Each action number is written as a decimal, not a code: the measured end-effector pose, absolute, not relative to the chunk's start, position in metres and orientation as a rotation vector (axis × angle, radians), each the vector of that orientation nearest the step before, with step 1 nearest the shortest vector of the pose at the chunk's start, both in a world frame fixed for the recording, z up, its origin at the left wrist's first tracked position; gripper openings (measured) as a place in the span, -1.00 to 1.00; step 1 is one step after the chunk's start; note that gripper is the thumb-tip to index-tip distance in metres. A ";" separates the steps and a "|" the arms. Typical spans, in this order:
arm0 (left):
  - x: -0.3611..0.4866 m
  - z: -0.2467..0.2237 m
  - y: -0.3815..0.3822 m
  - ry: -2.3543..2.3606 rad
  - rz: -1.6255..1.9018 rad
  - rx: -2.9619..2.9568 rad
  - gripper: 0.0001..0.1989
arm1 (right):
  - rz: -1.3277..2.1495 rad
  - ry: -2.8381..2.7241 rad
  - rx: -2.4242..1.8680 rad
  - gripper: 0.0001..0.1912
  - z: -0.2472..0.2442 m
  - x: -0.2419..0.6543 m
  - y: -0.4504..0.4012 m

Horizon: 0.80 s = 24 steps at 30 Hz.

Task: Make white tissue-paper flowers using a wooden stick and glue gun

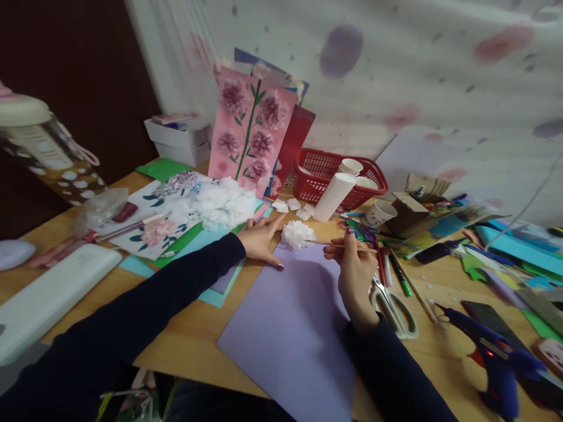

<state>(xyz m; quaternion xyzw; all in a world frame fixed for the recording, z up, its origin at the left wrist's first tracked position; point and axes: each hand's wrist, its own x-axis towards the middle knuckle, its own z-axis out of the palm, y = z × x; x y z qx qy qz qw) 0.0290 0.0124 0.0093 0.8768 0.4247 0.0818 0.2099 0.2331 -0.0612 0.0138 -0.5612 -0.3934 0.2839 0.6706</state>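
My right hand (356, 272) pinches a thin wooden stick (323, 242), perhaps a paintbrush. Its far end reaches the side of a white ruffled paper flower (297, 234). The flower sits at the top edge of a lilac sheet of paper (281, 328). My left hand (263, 240) rests with fingers spread just left of the flower, thumb near the lilac sheet. Several small white paper squares (294, 204) lie behind the flower. A heap of white tissue pieces (224, 202) is beyond my left hand.
A hot glue gun (488, 351) with a lit red light and scissors (393, 308) lie at right. Behind stand a red basket (323, 158), a white roll (334, 196), a paper cup (379, 213) and a pink flower picture (246, 129). A long white case (57, 299) lies at left.
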 end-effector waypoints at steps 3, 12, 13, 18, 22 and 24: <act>0.029 0.012 0.011 1.196 0.180 2.423 0.33 | 0.663 -0.850 -1.250 -0.53 0.012 0.234 -0.060; 0.030 0.011 0.014 1.179 0.235 2.428 0.36 | 0.697 -0.898 -1.333 -0.44 0.009 0.231 -0.053; 0.030 0.011 0.014 1.174 0.244 2.429 0.35 | 0.696 -0.903 -1.339 -0.44 0.008 0.231 -0.052; 0.028 0.008 0.013 1.110 0.379 2.477 0.22 | 0.679 -0.915 -1.303 -0.46 0.007 0.227 -0.052; 0.029 0.008 0.014 0.984 0.469 2.542 -0.03 | 0.657 -0.940 -1.351 -0.45 0.010 0.225 -0.053; 0.031 0.008 0.013 0.972 0.462 2.559 -0.15 | 0.639 -0.968 -1.381 -0.44 0.011 0.223 -0.054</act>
